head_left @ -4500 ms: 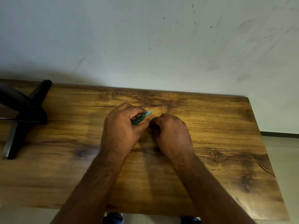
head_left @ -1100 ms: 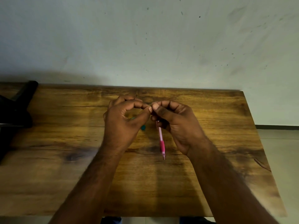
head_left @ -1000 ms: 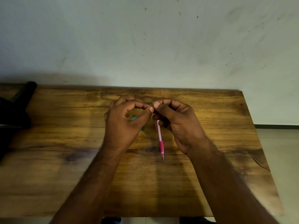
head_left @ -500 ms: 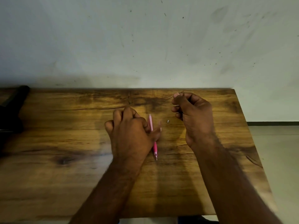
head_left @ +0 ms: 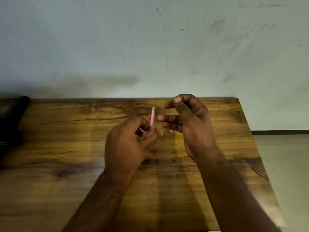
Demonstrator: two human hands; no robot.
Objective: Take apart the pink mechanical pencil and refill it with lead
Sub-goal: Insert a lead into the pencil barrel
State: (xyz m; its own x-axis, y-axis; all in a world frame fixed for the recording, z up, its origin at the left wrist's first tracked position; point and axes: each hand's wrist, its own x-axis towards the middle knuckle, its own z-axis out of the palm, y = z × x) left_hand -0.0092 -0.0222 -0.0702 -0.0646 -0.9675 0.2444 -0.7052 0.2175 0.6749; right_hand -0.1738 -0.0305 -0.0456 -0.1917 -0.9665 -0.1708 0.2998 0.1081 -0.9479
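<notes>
The pink mechanical pencil (head_left: 152, 117) stands nearly upright in the middle of the view, its open back end topmost, above the wooden counter (head_left: 66, 148). Going from the left: a dark, black object (head_left: 11, 124) sits at the counter's far left edge, too shadowed to identify; the left hand (head_left: 128, 146) is curled around the lower part of the pencil barrel, with a speck of green (head_left: 138, 138) showing between its fingers, possibly a lead case, though that cannot be confirmed; just right of the barrel a small metallic piece (head_left: 170, 131) lies on the counter, likely a removed cap; further right the right hand (head_left: 190, 124) hovers close to the pencil's top, thumb and forefinger pressed together as if pinching a lead, but the frame is too blurred to show one. The step appears to be feeding lead into the open barrel; doing it well would mean keeping the barrel steady and vertical, lining the lead up with the opening before lowering it, and pinching lightly so that the thin lead does not snap.
</notes>
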